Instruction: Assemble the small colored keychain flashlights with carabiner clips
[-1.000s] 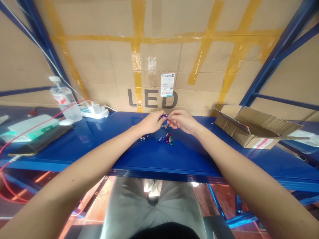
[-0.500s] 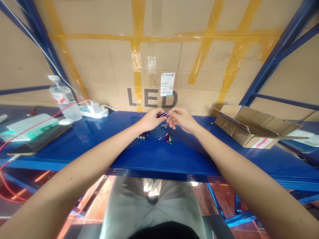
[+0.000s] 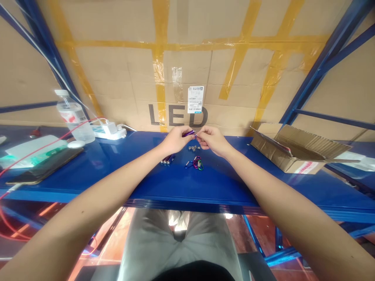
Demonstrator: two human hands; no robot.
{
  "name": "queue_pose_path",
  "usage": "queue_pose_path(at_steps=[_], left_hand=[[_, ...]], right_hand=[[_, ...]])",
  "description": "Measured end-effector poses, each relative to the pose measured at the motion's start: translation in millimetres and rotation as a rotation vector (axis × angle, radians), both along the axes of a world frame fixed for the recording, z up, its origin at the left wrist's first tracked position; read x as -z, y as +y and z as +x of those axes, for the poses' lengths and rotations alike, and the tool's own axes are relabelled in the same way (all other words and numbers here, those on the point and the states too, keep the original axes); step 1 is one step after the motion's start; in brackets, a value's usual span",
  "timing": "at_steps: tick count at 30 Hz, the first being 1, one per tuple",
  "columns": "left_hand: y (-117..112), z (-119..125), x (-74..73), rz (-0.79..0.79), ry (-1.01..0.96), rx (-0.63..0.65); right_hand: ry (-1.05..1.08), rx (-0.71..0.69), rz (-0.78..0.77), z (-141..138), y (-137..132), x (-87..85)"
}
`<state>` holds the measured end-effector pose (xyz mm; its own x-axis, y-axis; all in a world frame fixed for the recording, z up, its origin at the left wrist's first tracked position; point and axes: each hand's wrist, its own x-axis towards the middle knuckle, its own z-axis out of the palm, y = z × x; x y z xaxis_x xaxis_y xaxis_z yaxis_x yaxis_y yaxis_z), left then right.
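Note:
My left hand (image 3: 175, 139) pinches a small purple metal tube (image 3: 189, 134) above the blue shelf (image 3: 181, 177). My right hand (image 3: 211, 139) meets it at the tube's right end, fingers closed on a tiny piece I cannot make out. Below the hands lie several small silver parts (image 3: 193, 148). Closer to me, a bunch of coloured carabiners (image 3: 195, 163) lies on the shelf, and a few more small tubes (image 3: 167, 159) lie to its left.
An open cardboard box (image 3: 295, 150) sits at the right. At the left stand a water bottle (image 3: 73, 117), a white power strip (image 3: 109, 130) with a red cable, a phone (image 3: 43, 166) and a white packet (image 3: 32, 150). A large taped carton marked LED (image 3: 178, 70) forms the back wall.
Both hands have stayed together over the silver parts, shifting only slightly; the purple tube is still held between them.

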<state>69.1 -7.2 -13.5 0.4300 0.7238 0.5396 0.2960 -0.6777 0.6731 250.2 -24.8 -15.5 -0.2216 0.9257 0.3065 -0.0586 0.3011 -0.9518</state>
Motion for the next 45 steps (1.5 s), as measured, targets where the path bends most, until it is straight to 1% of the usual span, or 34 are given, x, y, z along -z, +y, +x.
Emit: queue_pose_path(at_steps=[5,8,11,14,16,20,22,25,29,33,36,38,39,41,43,45], left_hand=[[-1.6,0.8,0.5,0.062,0.053,-0.027],[-1.2,1.7,1.7,0.101,0.079,-0.049],[-1.2,2.7,2.3,0.099,0.097,-0.059],[-1.0,0.7,0.0,0.102,0.134,-0.069],[-1.0,-3.7,-4.2,0.164,0.199,-0.073],[-4.6,-13.5,-13.9,0.389,0.391,-0.104],[-8.4,-14.5,-16.0,0.436,0.483,-0.122],[-14.1,-10.5,-15.0,0.465,0.572,-0.125],[-16.5,-5.5,-12.7,0.484,0.607,-0.134],[-14.7,-6.5,-12.4,0.487,0.613,-0.153],[-13.3,-8.4,-12.4,0.490,0.613,-0.158],[-11.6,-9.9,-11.8,0.481,0.600,-0.179],[-10.1,-10.8,-11.2,0.468,0.584,-0.191],[-5.4,-13.1,-9.0,0.414,0.521,-0.196],[1.2,-15.5,-5.7,0.325,0.417,-0.162],[8.1,-17.3,-2.1,0.235,0.307,-0.117]], right_hand=[[-0.057,0.075,0.053,0.1,4.8,3.4],[-0.104,0.085,0.106,1.6,8.4,5.4],[-0.156,0.095,0.152,2.7,9.8,5.7],[-0.229,0.115,0.178,3.4,9.2,4.8],[-0.277,0.140,0.200,4.1,9.0,4.4],[-0.413,0.259,0.305,6.3,10.9,4.7],[-0.502,0.315,0.366,7.0,11.8,4.6],[-0.611,0.358,0.426,6.8,10.8,3.5],[-0.693,0.359,0.436,4.7,5.1,1.0],[-0.738,0.378,0.467,3.5,0.4,-0.8],[-0.729,0.379,0.493,4.3,0.8,-0.3],[-0.654,0.361,0.464,5.1,2.5,0.3],[-0.589,0.326,0.414,5.5,3.3,0.3],[-0.431,0.211,0.250,6.5,4.3,-0.4],[-0.287,0.090,0.078,7.5,4.3,-1.9],[-0.195,0.012,-0.013,8.6,4.1,-3.0]])
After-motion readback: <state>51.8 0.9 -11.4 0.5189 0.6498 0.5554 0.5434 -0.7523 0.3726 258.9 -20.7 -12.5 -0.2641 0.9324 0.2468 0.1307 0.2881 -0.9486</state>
